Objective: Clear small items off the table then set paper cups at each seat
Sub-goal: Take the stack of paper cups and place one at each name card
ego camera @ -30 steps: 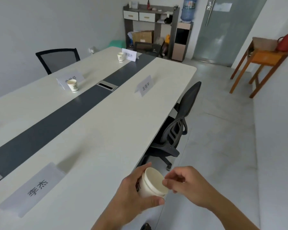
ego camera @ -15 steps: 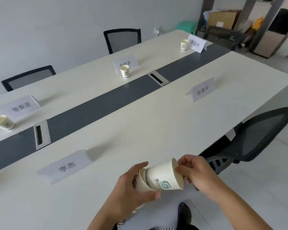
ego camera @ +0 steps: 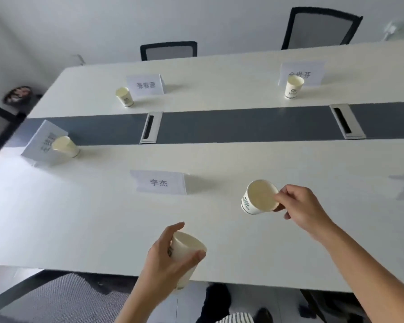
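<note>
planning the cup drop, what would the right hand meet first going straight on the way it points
Likely only bare table: the right hand, pinching a paper cup by its rim, points just right of the name card toward the dark centre strip. Height unclear.

Right hand (ego camera: 301, 210) pinches a tilted paper cup (ego camera: 258, 199) by its rim over the bench (ego camera: 79, 217) at four o'clock; left hand (ego camera: 163, 259) grips a second cup (ego camera: 184, 250) at six.

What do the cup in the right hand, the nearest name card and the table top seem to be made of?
Small cream cup with a green logo, in the right hand: seemingly thin paper, matt, with a thin rim.
White folded name card: matt paper or thin card, creased into a tent.
Off-white table top: probably laminated board, smooth, faint sheen; core hidden.
</note>
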Demonstrator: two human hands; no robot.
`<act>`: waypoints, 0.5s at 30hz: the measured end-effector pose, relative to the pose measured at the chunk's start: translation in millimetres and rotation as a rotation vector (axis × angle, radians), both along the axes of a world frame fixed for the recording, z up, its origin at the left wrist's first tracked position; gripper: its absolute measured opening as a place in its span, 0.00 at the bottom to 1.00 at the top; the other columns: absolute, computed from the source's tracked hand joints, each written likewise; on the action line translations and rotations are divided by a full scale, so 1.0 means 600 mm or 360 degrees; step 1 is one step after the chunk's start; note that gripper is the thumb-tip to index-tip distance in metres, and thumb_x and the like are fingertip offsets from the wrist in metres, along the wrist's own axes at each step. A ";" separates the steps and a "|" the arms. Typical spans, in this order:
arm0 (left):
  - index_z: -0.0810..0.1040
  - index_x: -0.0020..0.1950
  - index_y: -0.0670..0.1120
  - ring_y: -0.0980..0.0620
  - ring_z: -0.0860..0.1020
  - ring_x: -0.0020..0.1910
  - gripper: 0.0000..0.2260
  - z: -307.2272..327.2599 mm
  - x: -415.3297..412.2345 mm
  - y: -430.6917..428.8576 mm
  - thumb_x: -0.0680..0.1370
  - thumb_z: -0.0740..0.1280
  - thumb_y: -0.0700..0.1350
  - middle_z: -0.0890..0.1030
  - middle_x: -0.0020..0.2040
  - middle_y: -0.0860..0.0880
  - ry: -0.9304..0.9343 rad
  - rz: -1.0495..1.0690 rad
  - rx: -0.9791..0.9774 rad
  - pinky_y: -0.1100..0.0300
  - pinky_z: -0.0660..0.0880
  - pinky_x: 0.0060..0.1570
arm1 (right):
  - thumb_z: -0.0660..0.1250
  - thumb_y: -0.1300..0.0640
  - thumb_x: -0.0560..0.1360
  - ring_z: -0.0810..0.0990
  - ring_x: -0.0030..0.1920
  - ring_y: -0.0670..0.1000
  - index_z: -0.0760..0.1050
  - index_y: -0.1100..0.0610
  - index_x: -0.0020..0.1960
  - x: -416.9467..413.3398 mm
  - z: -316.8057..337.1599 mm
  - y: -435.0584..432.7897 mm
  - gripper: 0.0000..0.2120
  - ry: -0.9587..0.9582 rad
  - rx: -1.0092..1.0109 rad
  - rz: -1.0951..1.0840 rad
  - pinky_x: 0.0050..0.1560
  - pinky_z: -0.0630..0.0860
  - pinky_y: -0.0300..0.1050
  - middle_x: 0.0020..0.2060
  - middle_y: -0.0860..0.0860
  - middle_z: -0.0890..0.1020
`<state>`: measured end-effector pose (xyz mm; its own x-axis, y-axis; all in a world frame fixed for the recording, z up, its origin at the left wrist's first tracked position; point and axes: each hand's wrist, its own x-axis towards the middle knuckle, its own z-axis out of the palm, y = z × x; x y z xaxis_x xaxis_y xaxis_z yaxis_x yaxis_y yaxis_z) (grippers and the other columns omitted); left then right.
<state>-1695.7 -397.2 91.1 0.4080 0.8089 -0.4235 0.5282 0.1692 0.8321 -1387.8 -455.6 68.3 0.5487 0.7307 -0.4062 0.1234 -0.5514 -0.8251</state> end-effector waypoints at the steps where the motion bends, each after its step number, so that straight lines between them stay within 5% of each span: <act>1: 0.71 0.60 0.65 0.51 0.80 0.44 0.31 -0.003 -0.006 0.012 0.58 0.74 0.64 0.78 0.50 0.48 -0.0001 0.0046 0.0012 0.63 0.78 0.39 | 0.65 0.61 0.75 0.84 0.36 0.50 0.72 0.68 0.39 -0.002 -0.006 0.036 0.11 -0.0011 -0.0012 0.0048 0.34 0.73 0.47 0.39 0.65 0.81; 15: 0.72 0.62 0.61 0.58 0.81 0.43 0.34 -0.046 -0.054 0.252 0.58 0.75 0.63 0.81 0.48 0.50 -0.0106 0.0368 -0.0095 0.66 0.78 0.41 | 0.60 0.55 0.74 0.86 0.41 0.54 0.72 0.58 0.37 -0.088 -0.109 0.503 0.10 -0.0184 -0.0204 0.0395 0.38 0.74 0.49 0.41 0.53 0.83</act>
